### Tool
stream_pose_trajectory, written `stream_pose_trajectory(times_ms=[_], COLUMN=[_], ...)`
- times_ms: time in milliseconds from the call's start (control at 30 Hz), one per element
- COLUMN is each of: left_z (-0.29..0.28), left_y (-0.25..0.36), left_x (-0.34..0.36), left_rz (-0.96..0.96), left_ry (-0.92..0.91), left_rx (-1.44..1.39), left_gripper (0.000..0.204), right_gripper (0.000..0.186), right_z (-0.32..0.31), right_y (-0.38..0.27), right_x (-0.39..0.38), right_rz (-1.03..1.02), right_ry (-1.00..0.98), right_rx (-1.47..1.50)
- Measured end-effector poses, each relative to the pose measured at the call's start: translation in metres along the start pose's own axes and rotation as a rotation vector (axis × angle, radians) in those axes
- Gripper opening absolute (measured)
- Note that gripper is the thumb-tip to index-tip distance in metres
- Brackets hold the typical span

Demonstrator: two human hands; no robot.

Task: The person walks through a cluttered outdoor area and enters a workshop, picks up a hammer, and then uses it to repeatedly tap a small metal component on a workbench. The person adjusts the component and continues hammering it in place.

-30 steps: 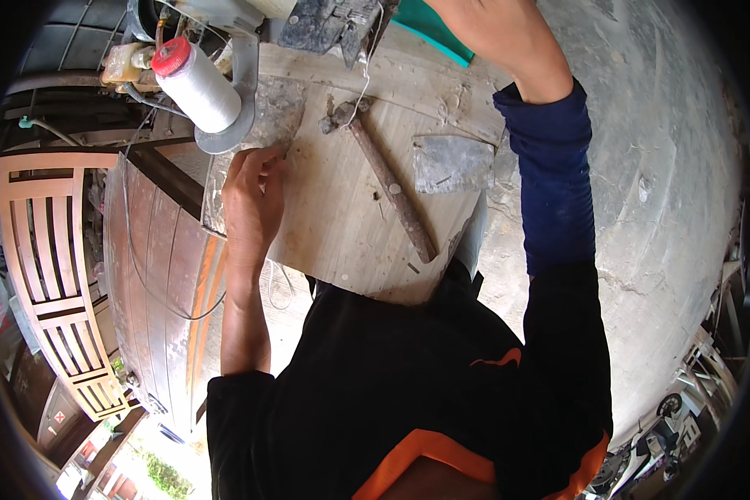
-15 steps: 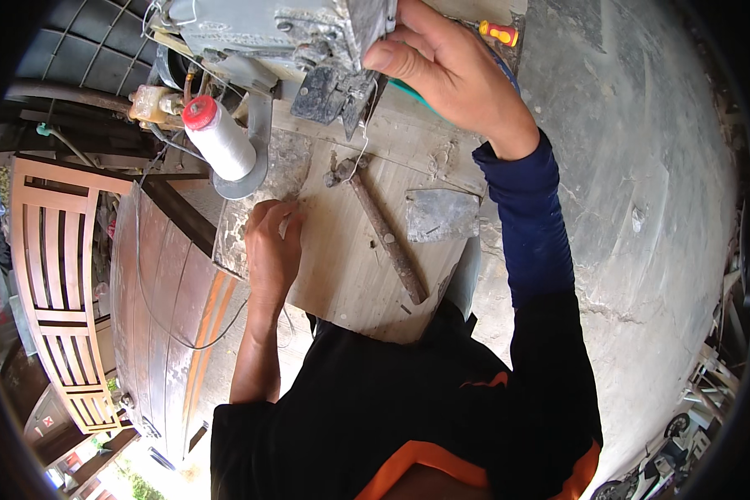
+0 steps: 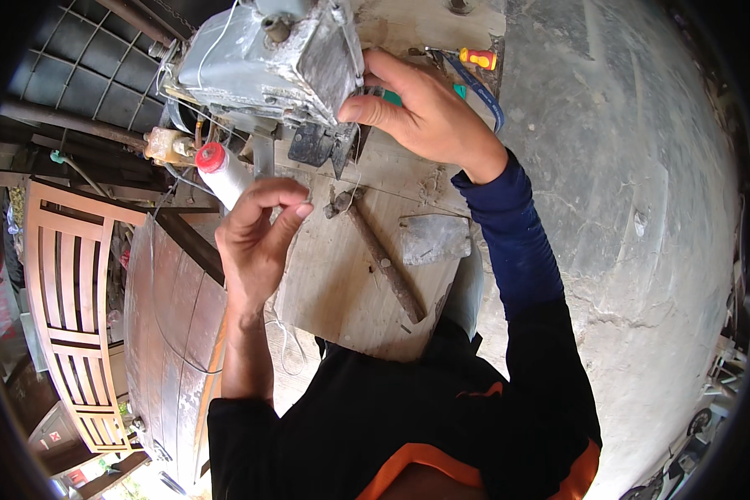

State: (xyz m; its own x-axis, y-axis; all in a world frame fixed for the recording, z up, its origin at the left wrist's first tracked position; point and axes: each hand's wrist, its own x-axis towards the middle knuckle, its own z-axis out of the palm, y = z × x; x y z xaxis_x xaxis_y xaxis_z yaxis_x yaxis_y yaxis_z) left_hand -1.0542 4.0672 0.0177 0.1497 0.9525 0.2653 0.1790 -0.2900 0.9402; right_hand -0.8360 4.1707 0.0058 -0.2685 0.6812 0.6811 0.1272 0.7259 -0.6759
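A worn grey sewing machine [image 3: 254, 71] stands at the top of the view, with white thread hanging by its needle area. My right hand [image 3: 421, 112] grips its right end, thumb on the near lower corner and fingers partly hidden behind the edge. My left hand [image 3: 258, 233] is raised over the wooden board [image 3: 325, 292], thumb and forefinger pinched together; a tiny tip shows between them, too small to name. Behind that hand stands a cone of white thread [image 3: 225, 175] with a red top, partly covered. A hammer [image 3: 383, 258] lies on the board below the machine.
Right of the hammer lies a flat grey plate [image 3: 436, 239]. A red-and-yellow screwdriver handle [image 3: 478, 58] and a blue strap [image 3: 479, 96] are beyond my right hand. At left are a slatted wooden panel [image 3: 71, 292] and a brown wooden panel [image 3: 175, 300].
My left hand has lifted from the board's left edge toward the machine, its thumb and forefinger now pinched. My right hand keeps to the machine's end. The view has shifted, showing more of the machine.
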Motion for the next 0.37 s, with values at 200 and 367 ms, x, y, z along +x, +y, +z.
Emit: stream_pose_trajectory(times_ms=[200,367], left_z=[0.005,0.003], left_y=[0.006,-0.015], left_x=[0.058,0.066], left_rz=[0.263,0.088], left_ry=[-0.107,-0.089], left_rx=[0.439,0.326], left_gripper=[0.014,0.013], right_gripper=[0.045,0.045], right_z=[-0.002,-0.006], right_y=[-0.001,0.0], right_x=[0.004,0.005], right_rz=[0.003,0.033], right_ry=[-0.017,-0.041], right_rx=[-0.041,-0.076])
